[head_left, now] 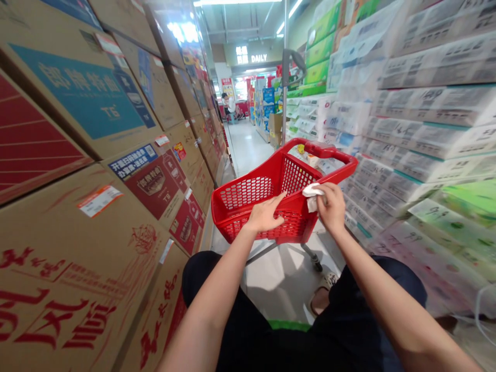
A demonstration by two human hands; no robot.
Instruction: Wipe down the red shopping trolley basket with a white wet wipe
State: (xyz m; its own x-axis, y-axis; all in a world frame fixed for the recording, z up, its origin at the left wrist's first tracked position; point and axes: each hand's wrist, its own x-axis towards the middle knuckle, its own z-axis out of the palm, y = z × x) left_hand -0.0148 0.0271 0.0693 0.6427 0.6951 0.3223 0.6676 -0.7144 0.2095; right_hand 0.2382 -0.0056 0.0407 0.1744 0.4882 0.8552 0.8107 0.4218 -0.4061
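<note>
In front of my knees stands a red plastic shopping cart (248, 188) with perforated sides and a thick red handle. My left hand (265, 213) lies over the cart's near side, fingers stretched out, with nothing in it. A crumpled white cloth or tissue (312, 195) is pinched in my right hand (331, 205), against the cart's rim below the handle. The cart's basket shows no goods inside. A grey leg and a caster (316, 264) are visible under it.
Stacked cardboard cartons (58, 248) wall the left side closely. Wrapped packs (426, 103) are piled along the right. A grey pole (285, 98) rises behind the cart. Down the aisle, a person (228, 105) sits in the distance beyond the shiny floor (246, 142).
</note>
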